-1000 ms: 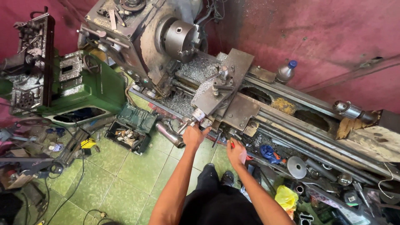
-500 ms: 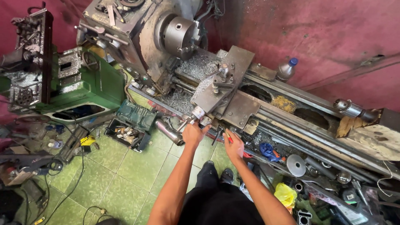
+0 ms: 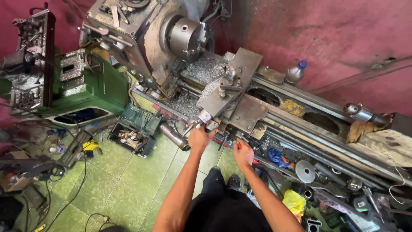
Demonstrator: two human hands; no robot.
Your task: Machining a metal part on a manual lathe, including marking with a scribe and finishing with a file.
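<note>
Here my left hand is curled around the small crank handle at the near end of the lathe carriage, fingers wrapped shut on it. The handle sits right at the carriage's front edge, on the side toward the chuck, and its little arm sticks out low and toward the green toolbox on the floor.

My right hand is just beside the carriage apron, on the side away from the chuck, closed on something with a red grip; I think it is a lever or a small tool, but it is mostly hidden under my fingers and I cannot tell which.

Taking the carriage as the mark: its long plate runs away from me, crosswise to the lathe bed, which stretches off from the chuck toward the tailstock end. The crank lies straight ahead of my left hand, so that hand is the nearer one, already on it; the right sits a little closer to my body and further along the bed. Metal swarf is heaped between the carriage and the chuck, well apart from both hands.
</note>
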